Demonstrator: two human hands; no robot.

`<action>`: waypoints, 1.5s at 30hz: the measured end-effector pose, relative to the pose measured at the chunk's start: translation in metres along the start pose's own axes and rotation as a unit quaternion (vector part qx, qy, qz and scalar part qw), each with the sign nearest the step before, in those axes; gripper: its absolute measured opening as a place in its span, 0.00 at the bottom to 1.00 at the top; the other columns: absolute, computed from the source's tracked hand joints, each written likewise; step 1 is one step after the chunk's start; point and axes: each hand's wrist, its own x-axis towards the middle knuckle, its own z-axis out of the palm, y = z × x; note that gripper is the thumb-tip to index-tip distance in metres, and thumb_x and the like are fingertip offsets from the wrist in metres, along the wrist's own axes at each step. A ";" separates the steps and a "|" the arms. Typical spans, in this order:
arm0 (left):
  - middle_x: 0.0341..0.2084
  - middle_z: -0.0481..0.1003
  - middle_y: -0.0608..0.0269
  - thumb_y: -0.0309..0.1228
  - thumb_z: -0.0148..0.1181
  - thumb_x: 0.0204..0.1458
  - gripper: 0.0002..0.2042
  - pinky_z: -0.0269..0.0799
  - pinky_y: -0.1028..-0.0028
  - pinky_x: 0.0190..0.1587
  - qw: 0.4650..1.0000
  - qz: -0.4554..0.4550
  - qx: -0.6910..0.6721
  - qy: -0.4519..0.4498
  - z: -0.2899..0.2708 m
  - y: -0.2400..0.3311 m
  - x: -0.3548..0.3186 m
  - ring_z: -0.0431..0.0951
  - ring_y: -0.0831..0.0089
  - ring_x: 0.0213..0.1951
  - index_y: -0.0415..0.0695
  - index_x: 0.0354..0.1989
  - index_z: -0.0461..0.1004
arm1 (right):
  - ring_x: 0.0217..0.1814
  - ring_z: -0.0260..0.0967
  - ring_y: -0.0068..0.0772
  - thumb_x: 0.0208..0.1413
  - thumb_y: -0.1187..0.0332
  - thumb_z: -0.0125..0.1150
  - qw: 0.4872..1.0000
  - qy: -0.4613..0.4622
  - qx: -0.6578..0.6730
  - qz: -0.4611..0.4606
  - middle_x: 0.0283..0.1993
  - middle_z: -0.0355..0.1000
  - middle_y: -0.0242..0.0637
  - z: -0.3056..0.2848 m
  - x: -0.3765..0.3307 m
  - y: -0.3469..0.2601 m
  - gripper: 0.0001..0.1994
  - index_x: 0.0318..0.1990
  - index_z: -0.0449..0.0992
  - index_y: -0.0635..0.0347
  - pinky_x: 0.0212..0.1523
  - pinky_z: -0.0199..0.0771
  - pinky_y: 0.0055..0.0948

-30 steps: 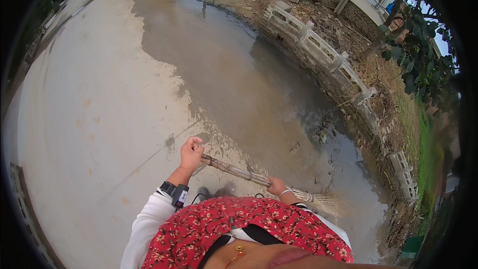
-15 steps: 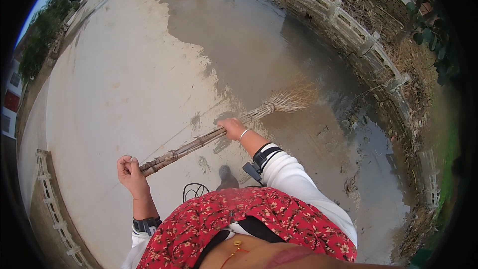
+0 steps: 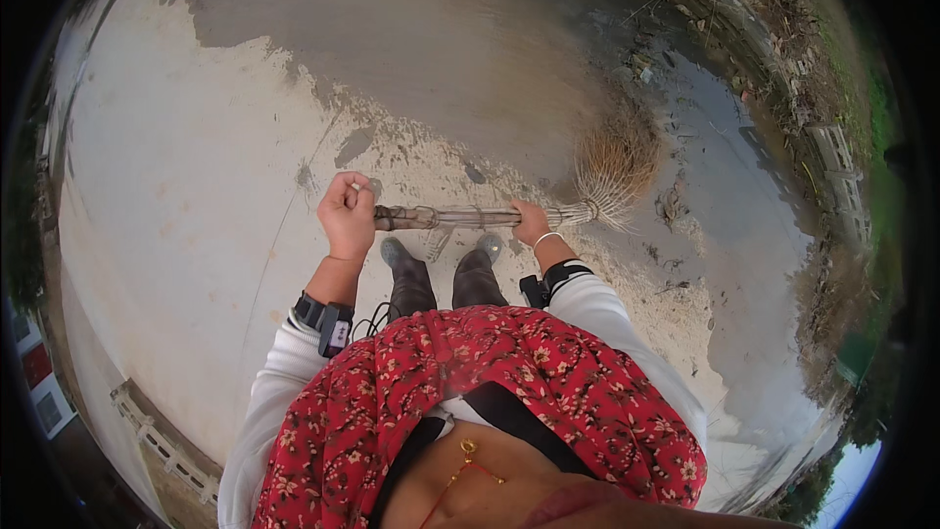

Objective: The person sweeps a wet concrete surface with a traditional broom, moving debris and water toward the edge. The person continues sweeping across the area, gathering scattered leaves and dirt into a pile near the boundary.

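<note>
A long twig broom (image 3: 450, 218) lies nearly level across the front of my body. My left hand (image 3: 348, 220) is closed at the butt end of its bundled handle, fingers curled. Further along, close to where the twigs fan out, my right hand (image 3: 532, 223) wraps round the handle from above. The brown bristles (image 3: 619, 168) spread at the right over shallow muddy water (image 3: 460, 49) and wet ground. Below the handle, between my hands, show my two dark boots (image 3: 413, 284).
Pale dry concrete (image 3: 176, 167) stretches to the left, its ragged border with the muddy water running past my feet. Damp debris (image 3: 674, 204) lies right of the bristles. A low concrete railing (image 3: 842, 176) edges the right side; another railing (image 3: 166, 446) stands at lower left.
The broom has swung from a slant to nearly level, its bristles now further right. My left hand has shifted right and up in view. Both boots now show; the surroundings have turned in view.
</note>
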 end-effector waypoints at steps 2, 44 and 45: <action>0.14 0.55 0.78 0.17 0.59 0.47 0.06 0.54 0.80 0.24 0.999 -0.004 0.011 -0.046 0.059 0.004 0.010 0.54 0.86 0.20 0.44 0.30 0.76 | 0.48 0.74 0.52 0.40 0.74 0.67 0.997 -0.003 -0.014 0.073 0.42 0.77 0.44 -0.035 -0.019 0.049 0.19 0.44 0.75 0.52 0.49 0.71 0.49; 0.23 0.70 0.70 0.19 0.58 0.55 0.04 0.67 0.79 0.39 0.928 -0.046 0.021 0.370 -0.095 0.084 0.106 0.68 0.80 0.29 0.40 0.37 0.72 | 0.49 0.73 0.43 0.42 0.76 0.62 0.930 -0.131 -0.074 -0.335 0.40 0.77 0.39 -0.138 0.337 -0.255 0.18 0.44 0.77 0.49 0.57 0.60 0.42; 0.23 0.69 0.71 0.18 0.58 0.55 0.04 0.67 0.79 0.39 0.934 -0.043 0.011 0.356 -0.071 0.087 0.112 0.67 0.82 0.29 0.40 0.36 0.72 | 0.51 0.72 0.42 0.42 0.76 0.63 0.935 -0.128 -0.063 -0.325 0.41 0.77 0.39 -0.141 0.339 -0.228 0.18 0.44 0.77 0.49 0.58 0.60 0.41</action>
